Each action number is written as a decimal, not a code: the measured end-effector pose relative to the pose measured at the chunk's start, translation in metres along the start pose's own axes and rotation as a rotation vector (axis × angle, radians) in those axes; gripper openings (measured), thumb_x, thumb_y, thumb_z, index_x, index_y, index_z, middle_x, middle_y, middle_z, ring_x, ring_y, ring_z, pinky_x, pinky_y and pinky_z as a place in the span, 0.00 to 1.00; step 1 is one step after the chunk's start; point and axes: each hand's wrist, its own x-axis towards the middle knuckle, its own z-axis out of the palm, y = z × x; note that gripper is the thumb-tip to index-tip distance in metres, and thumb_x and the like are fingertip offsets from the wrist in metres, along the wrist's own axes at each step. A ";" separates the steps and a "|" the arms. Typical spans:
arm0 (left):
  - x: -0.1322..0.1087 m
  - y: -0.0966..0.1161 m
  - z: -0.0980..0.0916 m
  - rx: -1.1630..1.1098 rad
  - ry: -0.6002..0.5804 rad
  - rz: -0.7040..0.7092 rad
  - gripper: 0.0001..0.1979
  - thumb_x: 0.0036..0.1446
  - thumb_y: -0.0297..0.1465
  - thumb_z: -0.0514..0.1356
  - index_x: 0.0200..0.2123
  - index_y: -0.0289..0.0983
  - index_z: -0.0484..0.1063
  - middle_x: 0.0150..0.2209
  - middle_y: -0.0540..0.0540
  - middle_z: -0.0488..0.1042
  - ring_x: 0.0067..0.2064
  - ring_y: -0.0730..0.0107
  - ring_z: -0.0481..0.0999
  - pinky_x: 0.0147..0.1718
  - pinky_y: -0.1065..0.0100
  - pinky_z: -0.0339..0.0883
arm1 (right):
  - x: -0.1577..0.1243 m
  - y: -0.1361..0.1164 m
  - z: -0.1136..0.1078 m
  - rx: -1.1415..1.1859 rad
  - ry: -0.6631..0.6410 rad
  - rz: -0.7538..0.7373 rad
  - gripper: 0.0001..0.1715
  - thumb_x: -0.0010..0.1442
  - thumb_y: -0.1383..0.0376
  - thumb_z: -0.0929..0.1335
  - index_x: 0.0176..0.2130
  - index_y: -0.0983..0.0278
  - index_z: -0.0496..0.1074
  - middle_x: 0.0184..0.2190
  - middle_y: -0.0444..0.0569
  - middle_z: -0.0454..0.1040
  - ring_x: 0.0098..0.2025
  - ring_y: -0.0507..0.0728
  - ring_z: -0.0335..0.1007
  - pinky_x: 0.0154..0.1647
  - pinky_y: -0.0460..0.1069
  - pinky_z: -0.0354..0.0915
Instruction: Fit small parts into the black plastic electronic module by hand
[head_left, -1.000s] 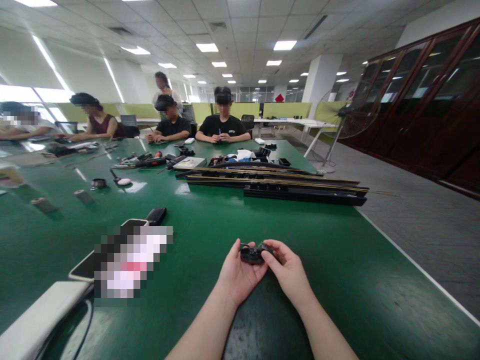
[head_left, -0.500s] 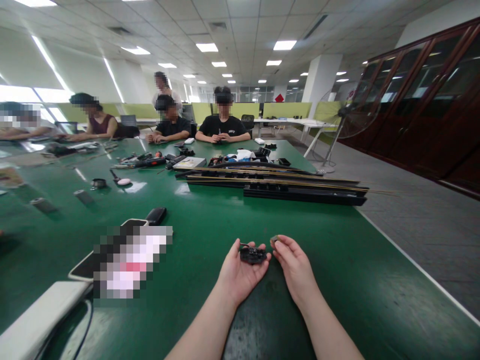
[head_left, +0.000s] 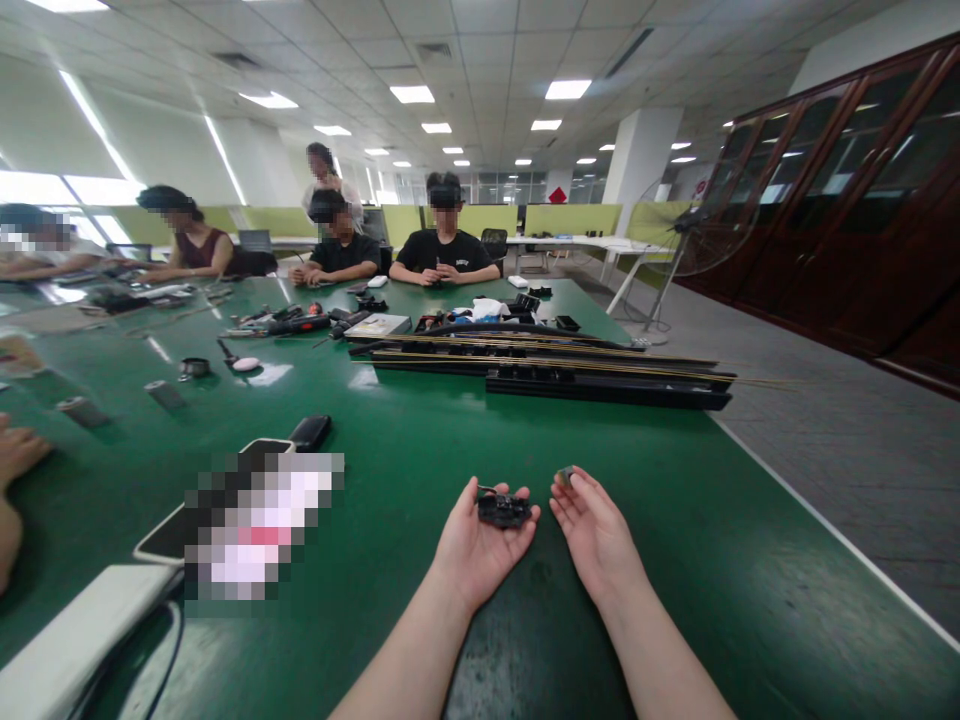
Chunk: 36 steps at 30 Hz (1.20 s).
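Observation:
My left hand [head_left: 480, 540] is cupped palm up over the green table [head_left: 675, 520] and cradles a small black part [head_left: 504, 509] on its fingers. My right hand [head_left: 592, 530] hovers just to the right of it, a short gap away. Its fingertips pinch a tiny dark piece [head_left: 564, 476]. Both forearms reach in from the bottom edge.
A blurred-out phone [head_left: 247, 510] and a black oval case [head_left: 310, 432] lie to the left, a white device [head_left: 82, 630] at the near left corner. Long black rails [head_left: 570, 372] cross the table ahead. Another person's hand [head_left: 19, 450] rests at the left edge. Several people sit at the far end.
My right hand has come off the black part with a tiny piece in its fingertips and moved right. Another person's hand has come in at the left edge.

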 end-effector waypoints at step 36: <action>-0.001 0.000 0.001 -0.016 0.026 -0.009 0.15 0.52 0.40 0.54 0.29 0.33 0.69 0.37 0.40 0.72 0.44 0.55 0.71 0.35 0.64 0.67 | 0.003 -0.002 0.000 0.120 0.062 0.086 0.08 0.45 0.65 0.71 0.30 0.61 0.72 0.26 0.41 0.76 0.31 0.50 0.71 0.33 0.45 0.68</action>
